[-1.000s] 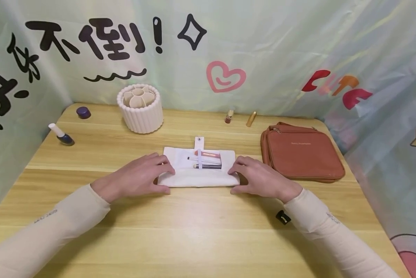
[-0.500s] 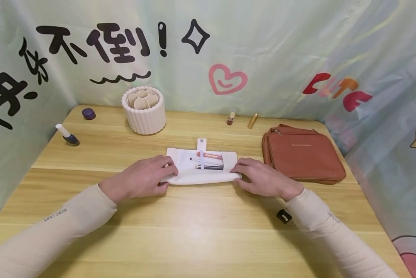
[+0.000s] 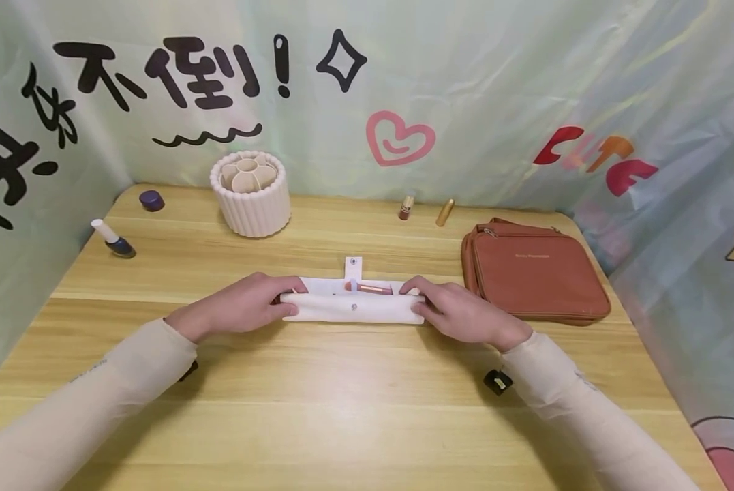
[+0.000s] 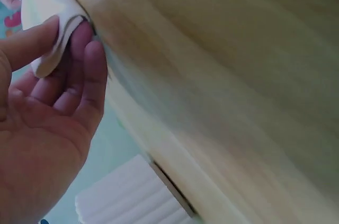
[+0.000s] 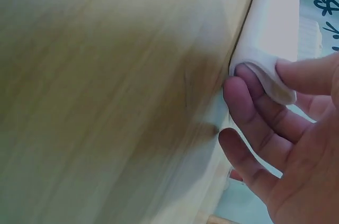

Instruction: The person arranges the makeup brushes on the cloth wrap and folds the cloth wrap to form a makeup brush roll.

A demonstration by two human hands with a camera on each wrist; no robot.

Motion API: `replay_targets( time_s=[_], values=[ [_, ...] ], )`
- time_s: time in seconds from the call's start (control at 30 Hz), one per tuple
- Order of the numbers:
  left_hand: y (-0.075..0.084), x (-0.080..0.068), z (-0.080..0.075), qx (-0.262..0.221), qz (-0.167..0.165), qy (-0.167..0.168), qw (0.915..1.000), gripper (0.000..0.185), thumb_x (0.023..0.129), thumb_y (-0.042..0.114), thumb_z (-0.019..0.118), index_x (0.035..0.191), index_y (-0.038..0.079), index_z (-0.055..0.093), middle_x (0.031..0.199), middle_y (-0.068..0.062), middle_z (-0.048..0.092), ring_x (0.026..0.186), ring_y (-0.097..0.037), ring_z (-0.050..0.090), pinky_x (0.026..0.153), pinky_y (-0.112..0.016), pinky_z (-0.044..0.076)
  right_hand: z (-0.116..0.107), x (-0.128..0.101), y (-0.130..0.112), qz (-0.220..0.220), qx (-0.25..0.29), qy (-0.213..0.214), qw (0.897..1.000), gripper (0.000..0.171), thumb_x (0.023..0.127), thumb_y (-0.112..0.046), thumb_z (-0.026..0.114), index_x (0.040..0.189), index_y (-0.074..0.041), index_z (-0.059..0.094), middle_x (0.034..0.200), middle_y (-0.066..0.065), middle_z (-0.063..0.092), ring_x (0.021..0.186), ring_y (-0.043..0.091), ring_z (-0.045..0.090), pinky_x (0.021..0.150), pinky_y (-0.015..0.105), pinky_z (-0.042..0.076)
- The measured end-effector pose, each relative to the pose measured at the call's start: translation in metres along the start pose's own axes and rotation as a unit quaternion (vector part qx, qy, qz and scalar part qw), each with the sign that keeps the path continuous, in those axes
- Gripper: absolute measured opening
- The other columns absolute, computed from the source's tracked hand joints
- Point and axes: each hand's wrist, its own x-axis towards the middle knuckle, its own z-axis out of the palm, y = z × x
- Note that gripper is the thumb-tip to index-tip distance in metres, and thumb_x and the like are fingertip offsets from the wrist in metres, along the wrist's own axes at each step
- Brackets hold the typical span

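A white makeup brush roll (image 3: 324,312) lies across the middle of the table, its near part folded up over most of its inside. A pink brush (image 3: 373,289) shows above the fold, under a small elastic loop; the other brushes are covered. From the far edge sticks out a strap (image 3: 353,267) with a snap, and another snap sits on the fold. My left hand (image 3: 250,303) pinches the roll's left end. In the left wrist view, thumb and fingers hold the doubled cloth (image 4: 47,1). My right hand (image 3: 461,310) pinches the right end, where the right wrist view shows a rounded fold (image 5: 267,33).
Behind the roll stand a ribbed white holder (image 3: 253,204), a small lipstick (image 3: 406,208) and a gold tube (image 3: 445,213). A brown zipped bag (image 3: 538,273) lies at right. Nail polish (image 3: 120,245) and a purple lid (image 3: 152,200) are at left.
Both hands have lifted the roll's near edge and turned it away from me, over the lower brushes. A snap now shows on the folded part.
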Motion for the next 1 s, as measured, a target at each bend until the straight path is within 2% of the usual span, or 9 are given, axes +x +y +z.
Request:
replay_targets(
  time_s=[0.07, 0.13, 0.27, 0.4, 0.57, 0.67, 0.87, 0.93, 1.0],
  values=[
    [-0.002, 0.001, -0.002, -0.017, -0.012, -0.005, 0.9998, 0.02, 0.107, 0.015, 0.07, 0.127, 0.015, 0.07, 0.098, 0.001, 0.071, 0.07, -0.013, 0.049, 0.067, -0.026, 0.042, 0.0, 0.002, 0.001, 0.002, 0.006, 0.003, 1.0, 0.025, 0.114, -0.017, 0.059, 0.138, -0.015, 0.058, 0.071, -0.007, 0.053, 0.058, 0.003, 0.041, 0.059, 0.025, 0.041],
    [-0.003, 0.003, -0.004, -0.032, -0.022, -0.009, 0.9992, 0.021, 0.107, 0.015, 0.069, 0.128, 0.014, 0.069, 0.097, 0.0, 0.07, 0.071, -0.014, 0.048, 0.066, -0.026, 0.041, -0.001, 0.005, 0.001, 0.009, 0.011, 0.006, 1.0, 0.022, 0.114, -0.018, 0.058, 0.137, -0.016, 0.057, 0.073, -0.007, 0.057, 0.058, 0.004, 0.042, 0.06, 0.025, 0.04],
    [-0.004, 0.006, -0.005, -0.05, -0.037, -0.014, 0.998, 0.021, 0.108, 0.014, 0.067, 0.129, 0.013, 0.068, 0.095, -0.001, 0.067, 0.075, -0.015, 0.05, 0.069, -0.027, 0.042, -0.002, 0.007, 0.002, 0.025, 0.017, 0.008, 1.0, 0.018, 0.115, -0.015, 0.056, 0.133, -0.014, 0.057, 0.079, -0.005, 0.068, 0.061, 0.005, 0.051, 0.062, 0.027, 0.045],
    [-0.004, 0.009, -0.007, -0.045, -0.052, -0.018, 0.9975, 0.022, 0.109, 0.013, 0.066, 0.13, 0.012, 0.068, 0.098, -0.002, 0.066, 0.081, -0.017, 0.053, 0.074, -0.029, 0.044, -0.001, 0.008, 0.001, 0.033, 0.018, 0.016, 0.999, 0.014, 0.116, -0.014, 0.051, 0.13, -0.013, 0.055, 0.075, -0.004, 0.069, 0.063, 0.005, 0.062, 0.064, 0.03, 0.05],
    [0.0, 0.013, -0.008, -0.031, -0.058, -0.021, 0.9976, 0.023, 0.108, 0.012, 0.066, 0.13, 0.01, 0.067, 0.104, -0.005, 0.069, 0.086, -0.017, 0.057, 0.08, -0.032, 0.046, 0.001, 0.009, 0.001, 0.057, 0.031, 0.029, 0.997, 0.012, 0.118, -0.016, 0.049, 0.129, -0.016, 0.053, 0.064, -0.003, 0.067, 0.059, 0.009, 0.067, 0.066, 0.034, 0.054],
    [0.003, 0.014, -0.008, -0.04, -0.074, -0.024, 0.9962, 0.024, 0.108, 0.012, 0.066, 0.132, 0.008, 0.066, 0.104, -0.005, 0.071, 0.084, -0.016, 0.062, 0.078, -0.032, 0.048, 0.002, 0.01, 0.001, 0.066, 0.031, 0.036, 0.997, 0.012, 0.118, -0.018, 0.049, 0.129, -0.017, 0.052, 0.063, -0.003, 0.067, 0.057, 0.011, 0.067, 0.067, 0.036, 0.054],
    [0.006, 0.016, -0.006, -0.032, -0.105, -0.021, 0.9937, 0.031, 0.106, 0.014, 0.065, 0.136, 0.007, 0.062, 0.088, -0.005, 0.07, 0.071, -0.016, 0.065, 0.071, -0.031, 0.048, 0.002, 0.014, 0.005, 0.068, -0.002, 0.041, 0.997, 0.014, 0.116, -0.025, 0.054, 0.128, -0.017, 0.056, 0.071, -0.007, 0.066, 0.056, 0.008, 0.059, 0.065, 0.034, 0.051],
    [0.005, 0.016, -0.004, -0.025, -0.108, -0.014, 0.9938, 0.033, 0.105, 0.014, 0.066, 0.137, 0.007, 0.06, 0.093, -0.008, 0.07, 0.069, -0.017, 0.065, 0.071, -0.032, 0.049, 0.002, 0.015, 0.007, 0.068, -0.019, 0.046, 0.996, 0.015, 0.116, -0.027, 0.057, 0.127, -0.018, 0.059, 0.076, -0.009, 0.068, 0.058, 0.008, 0.056, 0.063, 0.034, 0.049],
    [0.005, 0.016, -0.002, -0.004, -0.103, 0.004, 0.9947, 0.034, 0.105, 0.015, 0.069, 0.137, 0.008, 0.059, 0.106, -0.01, 0.069, 0.077, -0.018, 0.065, 0.076, -0.035, 0.051, 0.002, 0.015, 0.007, 0.058, -0.041, 0.056, 0.996, 0.016, 0.114, -0.027, 0.06, 0.127, -0.019, 0.061, 0.083, -0.008, 0.069, 0.063, 0.009, 0.058, 0.063, 0.034, 0.049]
  ],
)
